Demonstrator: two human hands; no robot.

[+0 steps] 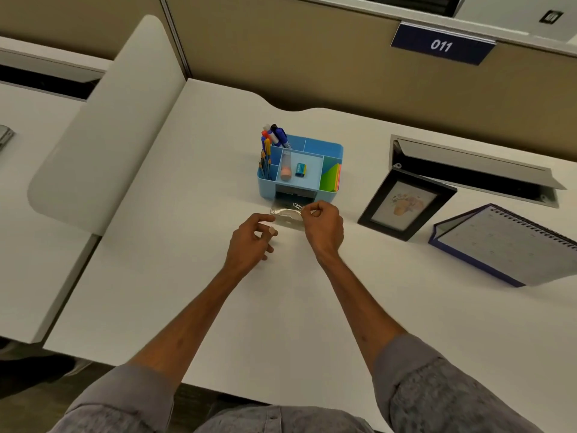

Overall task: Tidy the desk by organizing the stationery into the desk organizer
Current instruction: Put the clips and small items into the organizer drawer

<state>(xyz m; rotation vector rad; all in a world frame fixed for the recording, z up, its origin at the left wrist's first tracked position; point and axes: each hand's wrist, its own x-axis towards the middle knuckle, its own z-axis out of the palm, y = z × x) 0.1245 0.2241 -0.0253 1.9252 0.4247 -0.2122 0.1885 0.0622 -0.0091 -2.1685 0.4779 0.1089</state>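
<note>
Both forearms reach forward over the white desk (218, 292), sleeves pushed up to the elbows, hands close together just in front of the blue desk organizer (266, 185). Right hand (323, 221): back of hand up, fingers curled in, thumb and index pinching a metal paper clip (297, 206) right over a clear plastic bag (285, 215). The bag lies flat on the desk against the organizer's front. Left hand (251, 240): fingers loosely curled and slightly apart, index tip at the bag's left edge, thumb just below it. Can't tell if it actually grips the bag or only touches it. Organizer contents: markers (276, 135) and pencils (265, 165) upright in the left compartments, pink-capped tube (285, 170) and small blue box (300, 169) in the centre tray, coloured sticky notes (331, 178) in the right slot. Right of it: photo frame (406, 203), spiral desk calendar (512, 242).
</note>
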